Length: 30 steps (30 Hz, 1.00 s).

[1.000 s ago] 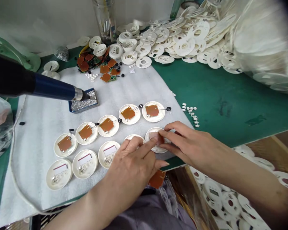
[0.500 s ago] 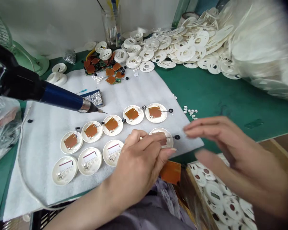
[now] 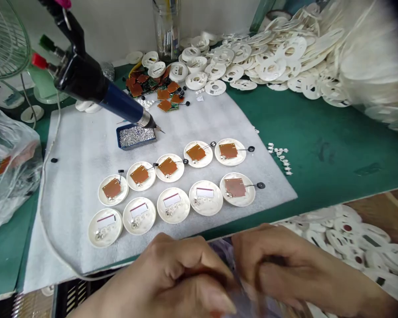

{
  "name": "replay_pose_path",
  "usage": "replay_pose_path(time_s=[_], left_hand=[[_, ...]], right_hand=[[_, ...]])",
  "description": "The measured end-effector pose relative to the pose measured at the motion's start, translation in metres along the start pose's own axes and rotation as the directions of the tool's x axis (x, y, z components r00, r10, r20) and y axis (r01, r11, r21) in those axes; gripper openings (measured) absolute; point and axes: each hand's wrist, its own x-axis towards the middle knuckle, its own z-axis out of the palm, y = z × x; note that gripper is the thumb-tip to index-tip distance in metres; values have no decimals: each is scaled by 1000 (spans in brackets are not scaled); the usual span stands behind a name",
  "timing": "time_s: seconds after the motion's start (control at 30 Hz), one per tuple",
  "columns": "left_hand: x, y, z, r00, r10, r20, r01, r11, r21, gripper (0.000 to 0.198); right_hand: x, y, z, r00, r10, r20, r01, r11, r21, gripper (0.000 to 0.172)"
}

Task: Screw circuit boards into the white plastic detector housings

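My left hand (image 3: 185, 276) is closed at the lower middle, in front of the foam sheet. A sliver of an orange circuit board (image 3: 215, 314) shows under its fingertips. Close by on the right, my right hand (image 3: 278, 265) has curled fingers, smeared by motion; what they hold is hidden. Beyond both hands, white round covers lie in two rows. The back row and the nearest right cover (image 3: 250, 196) carry boards with small black wired parts. Other front covers, such as this round cover (image 3: 173, 217), show a white rectangular piece and small fittings.
An electric screwdriver (image 3: 119, 104) hangs above a blue tray of screws (image 3: 135, 143) on the white foam sheet (image 3: 76, 145). Loose boards (image 3: 164, 95) and piled white discs (image 3: 272, 68) lie behind. More discs (image 3: 368, 240) are at lower right; a plastic bag (image 3: 9, 172) is left.
Both hands have come down toward me and closer together, uncovering the front row. My right hand has gone from open to curled. The screwdriver has swung up and right in view.
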Motion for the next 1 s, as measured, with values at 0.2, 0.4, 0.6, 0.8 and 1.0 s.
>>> replay_pose_path(time_s=[0.2,0.4,0.6,0.8,1.0], left_hand=[[0,-6,-2,994,-95,-45,99,991,94,33],[1,-13,-5,989,-14,-149,54,961,270,33],[-16,-14,-29,975,-6,-220,57,973,223,25],[-26,-1,-36,987,115,-111,-61,914,401,17],[8,-11,-17,941,339,-6,-185,527,830,23]], right_hand=[[4,-2,15,946,-18,-324,-152,859,-489,24],[2,9,22,925,-249,-287,-138,484,-864,28],[22,8,14,811,-522,-262,-159,235,-959,32],[32,13,4,774,-568,-282,-348,-9,-937,28],[38,22,1,816,-512,-269,-373,-110,-921,33]])
